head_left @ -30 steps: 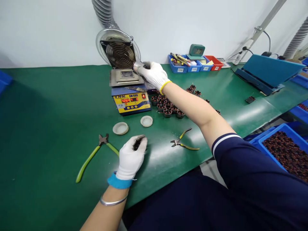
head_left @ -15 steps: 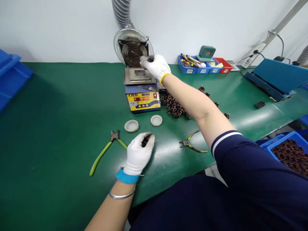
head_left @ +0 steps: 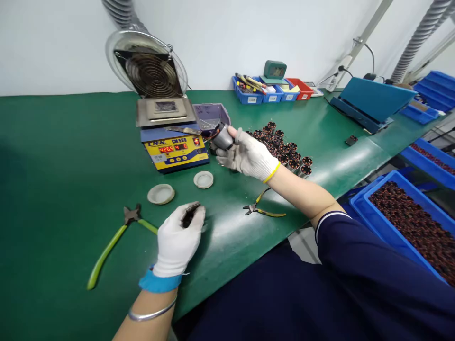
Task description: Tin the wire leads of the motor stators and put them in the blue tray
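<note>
So the place had a plain white wall (head_left: 213, 42) running along the back, with a ribbed grey flexible duct (head_left: 119, 12) coming down at the left and another ribbed grey hose (head_left: 414, 45) over on the right, near a slanted grey metal pole (head_left: 369, 26). The long workbench with a smooth green top (head_left: 71, 166) stretched right across, pretty shiny, with pale patches of light reflecting off it near the front edge.
</note>
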Motion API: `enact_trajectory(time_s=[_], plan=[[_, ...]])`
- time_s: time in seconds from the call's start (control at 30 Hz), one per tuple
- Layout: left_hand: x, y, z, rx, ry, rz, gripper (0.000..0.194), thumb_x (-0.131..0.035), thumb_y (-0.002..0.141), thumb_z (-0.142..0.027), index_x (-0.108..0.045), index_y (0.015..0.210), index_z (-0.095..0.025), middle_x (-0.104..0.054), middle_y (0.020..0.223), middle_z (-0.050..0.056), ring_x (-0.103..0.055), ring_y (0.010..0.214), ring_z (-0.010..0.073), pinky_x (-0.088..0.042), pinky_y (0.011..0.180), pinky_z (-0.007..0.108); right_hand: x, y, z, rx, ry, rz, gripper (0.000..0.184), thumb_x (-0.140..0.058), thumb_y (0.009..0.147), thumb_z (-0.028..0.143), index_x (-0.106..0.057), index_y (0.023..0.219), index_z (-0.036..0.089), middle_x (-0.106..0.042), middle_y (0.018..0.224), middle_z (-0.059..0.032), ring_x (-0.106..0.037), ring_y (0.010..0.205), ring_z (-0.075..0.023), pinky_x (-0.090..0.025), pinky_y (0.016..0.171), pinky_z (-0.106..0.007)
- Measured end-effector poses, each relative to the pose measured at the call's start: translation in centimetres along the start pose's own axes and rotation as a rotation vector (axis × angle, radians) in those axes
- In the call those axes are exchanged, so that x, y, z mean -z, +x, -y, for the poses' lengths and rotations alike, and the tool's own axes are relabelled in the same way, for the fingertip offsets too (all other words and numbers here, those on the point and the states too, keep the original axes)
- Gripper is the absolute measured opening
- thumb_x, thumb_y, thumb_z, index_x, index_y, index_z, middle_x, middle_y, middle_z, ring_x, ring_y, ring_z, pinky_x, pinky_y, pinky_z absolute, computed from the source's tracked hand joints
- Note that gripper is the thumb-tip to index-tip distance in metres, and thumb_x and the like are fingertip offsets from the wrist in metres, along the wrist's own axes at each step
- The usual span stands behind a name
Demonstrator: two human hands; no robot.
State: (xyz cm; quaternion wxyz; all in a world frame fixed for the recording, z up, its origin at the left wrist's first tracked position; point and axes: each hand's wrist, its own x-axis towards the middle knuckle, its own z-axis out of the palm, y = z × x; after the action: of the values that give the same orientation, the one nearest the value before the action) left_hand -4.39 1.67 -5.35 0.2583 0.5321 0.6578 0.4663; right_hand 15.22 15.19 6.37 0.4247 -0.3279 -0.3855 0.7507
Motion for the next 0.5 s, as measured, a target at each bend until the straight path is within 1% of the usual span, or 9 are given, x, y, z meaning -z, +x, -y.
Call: enact_trajectory(time_s=[0.07,0.1,0.17,0.2,0.23,0.27,0.33,0.4,0.5], plan=[[-0.1,-0.4,-0.7,0.041,-0.046,0.016,0.04,-0.071,0.077,-0.053,-0.074,0.097,-0.019,-0.077,0.093,0.008,-0.072,0.088,0.0257,-0.057,0.087,0.04,0.7,-2.1,-1.2,0.024,-0.001,0.046,0.03,-0.062,0.095,0.043,-0.053,0.114,0.022,-0.07,0.095,-0.0018,-0.07,0.075,-0.0126,-0.064,0.077,-0.029],[-0.2,-0.7,-1.2,0.08,-0.114,0.047,0.043,-0.072,0.076,-0.055,-0.073,0.099,-0.018,-0.076,0.091,0.008,-0.072,0.083,0.0249,-0.059,0.081,0.039,1.1,-3.2,-2.0,0.073,-0.034,0.057,0.037,-0.072,0.087,0.041,-0.053,0.114,0.023,-0.07,0.1,-0.0022,-0.071,0.08,-0.0139,-0.064,0.082,-0.031],[-0.7,-1.6,-2.5,0.171,-0.357,0.172,0.053,-0.072,0.077,-0.061,-0.069,0.106,-0.016,-0.075,0.089,0.01,-0.07,0.072,0.0225,-0.059,0.068,0.037,1.7,-5.6,-3.9,0.205,-0.148,0.053,0.058,-0.086,0.069,0.035,-0.052,0.115,0.024,-0.069,0.112,-0.0034,-0.072,0.094,-0.0171,-0.062,0.093,-0.034],[-1.1,-2.2,-3.2,0.212,-0.509,0.252,0.058,-0.07,0.078,-0.064,-0.066,0.11,-0.016,-0.074,0.09,0.011,-0.069,0.068,0.0218,-0.058,0.063,0.036,2.0,-6.9,-4.9,0.27,-0.24,0.045,0.064,-0.089,0.064,0.032,-0.052,0.116,0.025,-0.067,0.117,-0.0046,-0.071,0.102,-0.0189,-0.06,0.097,-0.035],[-1.5,-2.7,-3.9,0.247,-0.652,0.327,0.062,-0.067,0.08,-0.068,-0.064,0.113,-0.016,-0.074,0.093,0.012,-0.069,0.068,0.0218,-0.057,0.06,0.035,2.4,-8.2,-5.9,0.332,-0.348,0.046,0.066,-0.09,0.061,0.031,-0.053,0.116,0.025,-0.066,0.121,-0.006,-0.069,0.108,-0.0208,-0.058,0.101,-0.037],[-1.9,-3.3,-4.5,0.276,-0.772,0.38,0.065,-0.066,0.08,-0.071,-0.062,0.115,-0.017,-0.074,0.097,0.013,-0.07,0.072,0.0228,-0.058,0.061,0.036,2.7,-9.3,-6.8,0.393,-0.458,0.063,0.064,-0.09,0.062,0.03,-0.053,0.115,0.026,-0.065,0.125,-0.0074,-0.067,0.115,-0.0223,-0.057,0.104,-0.039],[-2.7,-4.2,-5.4,0.324,-0.895,0.401,0.065,-0.067,0.078,-0.073,-0.064,0.114,-0.019,-0.074,0.106,0.014,-0.072,0.085,0.0257,-0.06,0.069,0.038,3.2,-11.2,-8.3,0.52,-0.628,0.113,0.057,-0.087,0.068,0.03,-0.054,0.115,0.028,-0.062,0.129,-0.0089,-0.063,0.123,-0.0234,-0.054,0.108,-0.041],[-3.2,-4.8,-6.0,0.364,-0.872,0.351,0.063,-0.074,0.073,-0.072,-0.068,0.107,-0.019,-0.074,0.107,0.013,-0.072,0.093,0.0269,-0.061,0.079,0.039,3.3,-12.2,-9.4,0.585,-0.712,0.131,0.051,-0.085,0.072,0.034,-0.054,0.112,0.03,-0.062,0.129,-0.0092,-0.062,0.125,-0.0237,-0.053,0.109,-0.043],[-3.2,-5.2,-6.6,0.417,-0.748,0.315,0.064,-0.084,0.061,-0.069,-0.069,0.094,-0.016,-0.075,0.097,0.011,-0.072,0.09,0.0262,-0.061,0.085,0.039,3.3,-12.7,-10.0,0.556,-0.782,0.101,0.049,-0.083,0.075,0.047,-0.054,0.11,0.031,-0.064,0.125,-0.0099,-0.065,0.12,-0.0252,-0.056,0.104,-0.044]])
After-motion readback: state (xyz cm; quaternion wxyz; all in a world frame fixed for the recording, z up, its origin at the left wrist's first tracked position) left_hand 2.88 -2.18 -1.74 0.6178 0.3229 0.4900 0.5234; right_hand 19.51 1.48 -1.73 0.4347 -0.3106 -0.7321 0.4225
